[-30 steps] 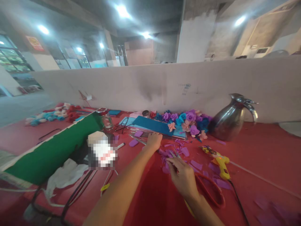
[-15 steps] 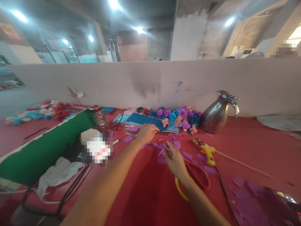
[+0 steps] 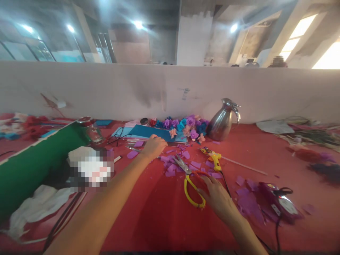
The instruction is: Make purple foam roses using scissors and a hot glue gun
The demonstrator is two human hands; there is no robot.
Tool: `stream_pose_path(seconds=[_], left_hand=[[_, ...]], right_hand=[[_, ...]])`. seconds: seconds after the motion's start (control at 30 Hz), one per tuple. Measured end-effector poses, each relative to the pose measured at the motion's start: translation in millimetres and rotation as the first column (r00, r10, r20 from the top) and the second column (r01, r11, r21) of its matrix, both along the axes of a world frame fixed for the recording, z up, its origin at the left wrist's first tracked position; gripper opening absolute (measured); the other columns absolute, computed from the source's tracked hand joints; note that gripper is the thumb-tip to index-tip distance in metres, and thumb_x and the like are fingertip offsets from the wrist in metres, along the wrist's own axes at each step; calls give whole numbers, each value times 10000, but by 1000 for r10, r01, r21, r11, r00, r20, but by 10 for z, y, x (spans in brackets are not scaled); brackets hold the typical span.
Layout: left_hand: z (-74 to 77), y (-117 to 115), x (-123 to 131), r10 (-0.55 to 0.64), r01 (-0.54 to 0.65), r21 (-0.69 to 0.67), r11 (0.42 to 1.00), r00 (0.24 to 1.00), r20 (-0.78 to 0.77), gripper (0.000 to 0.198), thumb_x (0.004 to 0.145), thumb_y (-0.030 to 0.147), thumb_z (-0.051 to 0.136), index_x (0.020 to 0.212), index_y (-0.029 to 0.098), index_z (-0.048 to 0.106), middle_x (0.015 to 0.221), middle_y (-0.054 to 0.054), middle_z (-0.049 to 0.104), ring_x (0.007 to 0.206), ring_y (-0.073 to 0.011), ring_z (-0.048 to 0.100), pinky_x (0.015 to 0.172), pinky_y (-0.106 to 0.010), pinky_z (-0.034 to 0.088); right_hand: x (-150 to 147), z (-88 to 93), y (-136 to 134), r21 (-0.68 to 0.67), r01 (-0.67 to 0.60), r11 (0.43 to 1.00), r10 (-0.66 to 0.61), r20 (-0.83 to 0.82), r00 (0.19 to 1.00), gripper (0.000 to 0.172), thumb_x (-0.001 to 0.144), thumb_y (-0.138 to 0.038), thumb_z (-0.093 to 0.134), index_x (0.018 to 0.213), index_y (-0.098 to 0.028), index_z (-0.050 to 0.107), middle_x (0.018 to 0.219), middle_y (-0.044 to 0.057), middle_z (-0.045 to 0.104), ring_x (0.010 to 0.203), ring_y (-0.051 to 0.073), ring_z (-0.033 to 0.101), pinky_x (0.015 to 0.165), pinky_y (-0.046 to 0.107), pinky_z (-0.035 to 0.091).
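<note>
One red counter (image 3: 159, 219) has one metal jug (image 3: 220, 122) at its back edge. Of two hands, the right hand (image 3: 216, 193) has its grip closed on one pair of scissors (image 3: 188, 171), between the back and near edges; the left hand (image 3: 154, 146) lies nearer the back edge (what its grip holds, if anything, I cannot tell). One yellow glue gun (image 3: 216, 162) lies right of the scissors. At least four purple flowers (image 3: 190, 121) crowd the back edge, left of the jug; more than ten purple scraps (image 3: 196, 164) lie around the scissors' tips.
</note>
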State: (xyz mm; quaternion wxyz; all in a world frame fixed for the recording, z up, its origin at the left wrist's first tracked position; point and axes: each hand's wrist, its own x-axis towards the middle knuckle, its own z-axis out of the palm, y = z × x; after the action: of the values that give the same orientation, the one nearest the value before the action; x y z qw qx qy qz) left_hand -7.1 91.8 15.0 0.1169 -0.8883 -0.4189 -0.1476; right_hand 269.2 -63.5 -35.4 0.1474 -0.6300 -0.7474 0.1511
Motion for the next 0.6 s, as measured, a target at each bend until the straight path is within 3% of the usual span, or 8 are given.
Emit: stream_pose_path(seconds=[0.2, 0.4, 0.5, 0.6], left_hand=[[49, 25, 33, -32, 27, -101, 994, 998, -45, 305, 777, 71, 460, 860, 220, 714, 900, -43, 733, 858, -186, 616, 803, -371, 298], [118, -25, 175, -54, 50, -56, 997, 996, -68, 252, 797, 141, 461, 797, 211, 702, 848, -45, 736, 835, -190, 625, 848, -398, 290], [305, -44, 223, -30, 30, 6, 1000, 999, -31, 223, 776, 141, 473, 785, 205, 687, 814, -48, 729, 811, -199, 625, 849, -408, 301], [623, -96, 182, 30, -37, 52, 998, 991, 127, 195, 740, 123, 495, 791, 202, 666, 835, -44, 720, 808, -204, 624, 833, -393, 336]], right_hand=[[-39, 83, 44, -53, -71, 996, 74, 57, 996, 501, 788, -252, 550, 1278, -166, 484, 1149, 134, 561, 1075, 272, 537, 924, 365, 397], [-130, 162, 112, -70, -61, 996, 69, 120, 990, 507, 696, -177, 544, 1196, -97, 522, 1066, 160, 579, 990, 268, 564, 847, 332, 414], [-155, 163, 184, -88, -66, 994, 75, 98, 992, 540, 636, -111, 531, 1175, -102, 517, 1017, 142, 607, 920, 241, 600, 750, 285, 424], [-148, 170, 260, -124, -32, 992, 42, 78, 996, 596, 609, -90, 525, 1205, -100, 494, 951, 134, 655, 861, 245, 633, 653, 267, 412]])
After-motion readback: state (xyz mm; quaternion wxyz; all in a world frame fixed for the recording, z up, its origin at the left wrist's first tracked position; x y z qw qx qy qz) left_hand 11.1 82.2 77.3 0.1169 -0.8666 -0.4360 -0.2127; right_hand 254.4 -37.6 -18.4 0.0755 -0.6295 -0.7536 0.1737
